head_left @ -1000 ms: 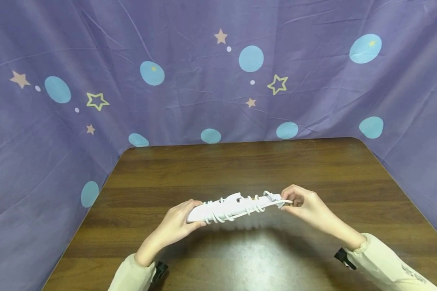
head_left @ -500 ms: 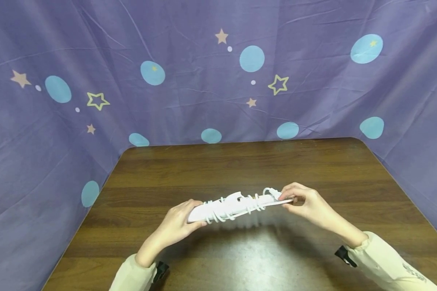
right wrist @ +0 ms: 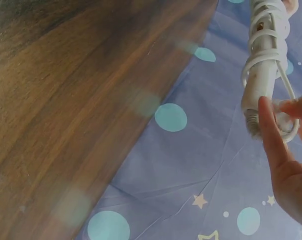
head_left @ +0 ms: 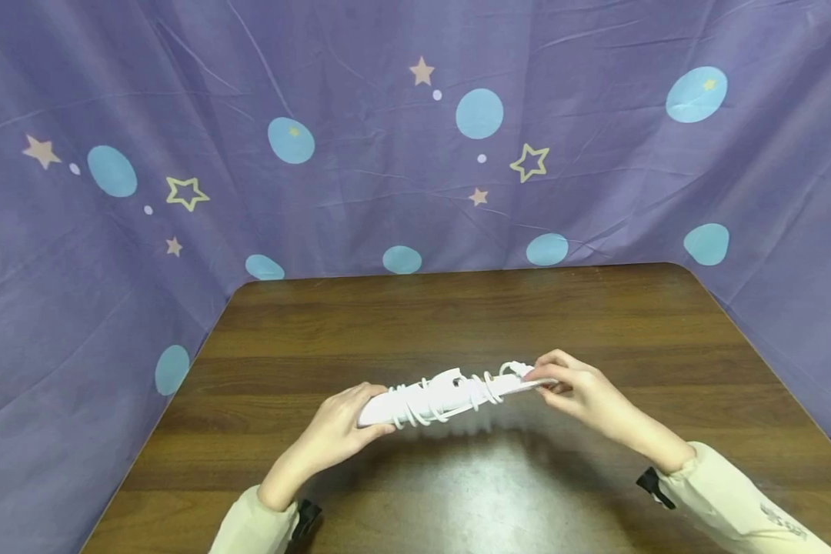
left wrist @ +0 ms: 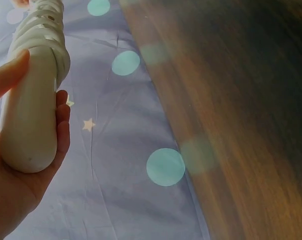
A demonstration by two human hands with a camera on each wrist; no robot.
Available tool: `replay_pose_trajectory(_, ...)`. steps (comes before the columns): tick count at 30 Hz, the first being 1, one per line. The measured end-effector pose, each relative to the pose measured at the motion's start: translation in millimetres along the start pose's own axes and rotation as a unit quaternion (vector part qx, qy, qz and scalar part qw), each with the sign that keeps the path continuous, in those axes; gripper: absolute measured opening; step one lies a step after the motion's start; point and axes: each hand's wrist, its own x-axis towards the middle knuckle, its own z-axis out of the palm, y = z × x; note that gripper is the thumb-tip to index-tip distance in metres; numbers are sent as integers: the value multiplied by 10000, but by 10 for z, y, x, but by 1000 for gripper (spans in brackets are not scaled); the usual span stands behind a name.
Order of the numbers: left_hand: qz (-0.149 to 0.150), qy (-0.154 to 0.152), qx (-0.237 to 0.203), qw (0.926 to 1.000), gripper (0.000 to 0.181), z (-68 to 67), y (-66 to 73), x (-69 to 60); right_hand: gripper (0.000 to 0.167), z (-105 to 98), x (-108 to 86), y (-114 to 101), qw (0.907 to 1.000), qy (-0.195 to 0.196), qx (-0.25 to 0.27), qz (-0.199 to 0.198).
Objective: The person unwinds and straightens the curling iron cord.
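Gripping one white device (head_left: 415,402), our left fingers (left wrist: 63,122) curl; our right fingers (right wrist: 273,137) pinch its cord (right wrist: 265,56). Beyond, the tabletop (head_left: 388,327) stretches to its far edge.

The long, smooth white device (left wrist: 31,115) was above the table (head_left: 415,315), its rounded end gripped in the left hand (head_left: 339,423), slanting across the head view. White cord (right wrist: 265,56) wound around it in several coils, with a loop at the right hand (head_left: 582,392).

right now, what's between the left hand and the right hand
The white device, with white cord looped around it, spans the stretch from the left hand to the right hand; the head view shows this.
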Motion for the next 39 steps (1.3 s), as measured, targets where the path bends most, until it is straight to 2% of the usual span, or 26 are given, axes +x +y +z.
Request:
replay_pose_trajectory(3, 44, 6, 10, 10000, 45, -4, 17, 9, 28, -22, -6, -6, 9997, -119, -50, 207)
replay_pose_trajectory(6, 64, 14, -11, 10000, 45, -4, 24, 13, 27, -53, -12, -5, 9957, -340, 489, 703)
replay_pose_trajectory(10, 41, 25, -18, 10000, 44, -5, 18, 13, 21, -105, -24, 16, 9753, -615, 1522, 1476)
replay_pose_trajectory(13, 61, 71, -1, 10000, 45, -3, 11, 16, 17, -127, -20, 32, 9619, -579, 1950, 1828)
replay_pose_trajectory(17, 119, 130, 15, 9998, 45, 4, 5, 33, 13, -129, 8, 18, 9596, -333, 1874, 2071)
replay_pose_trajectory(21, 137, 132, 16, 9998, 45, 10, 4, 44, 12, -129, 43, 0, 9652, -23, 1256, 2295)
replay_pose_trajectory(24, 147, 152, 9, 9998, 45, 11, -1, 41, 14, -146, 67, 16, 9636, 135, 931, 2504)
replay_pose_trajectory(29, 109, 319, -139, 9993, 45, -6, -15, 31, 21, -203, 97, 96, 9502, 161, 1069, 2922)
replay_pose_trajectory(35, 61, 594, -212, 9980, 45, -19, -48, 11, 33, -229, 82, 205, 9193, 244, 1958, 3405)
replay_pose_trajectory(39, 21, 721, -233, 9971, 46, -23, -63, 6, 33, -195, 51, 242, 9098, 214, 2338, 3422)
